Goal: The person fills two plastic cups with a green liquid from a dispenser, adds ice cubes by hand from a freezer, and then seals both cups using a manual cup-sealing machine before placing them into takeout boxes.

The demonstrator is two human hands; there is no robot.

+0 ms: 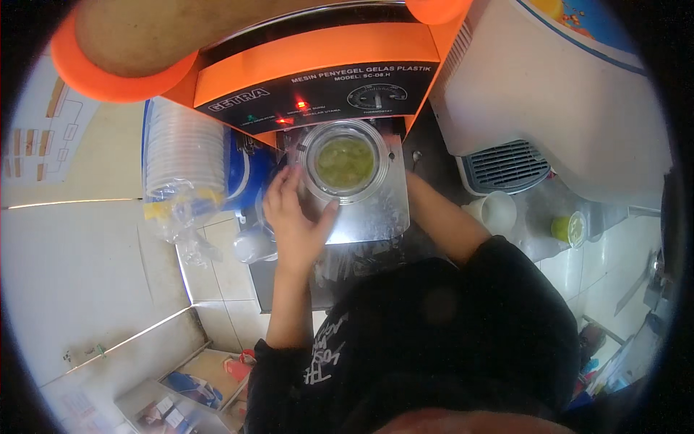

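A plastic cup of green drink (pixel 345 163) sits in the round holder of a cup sealing machine (pixel 317 43) with an orange and black front. My left hand (pixel 290 217) rests at the left rim of the holder, its fingers and thumb spread on the metal plate (pixel 374 219). Red lamps glow on the front panel beside a thermostat dial. My right forearm reaches along the right side of the plate, and my right hand is hidden beneath or behind it.
Stacked clear lids or cups in a plastic sleeve (pixel 184 146) stand at the left. To the right are a large white dispenser (pixel 520 97) with a dark drip grille (pixel 507 165), a white cup (pixel 494 211) and another cup of green drink (pixel 567 229).
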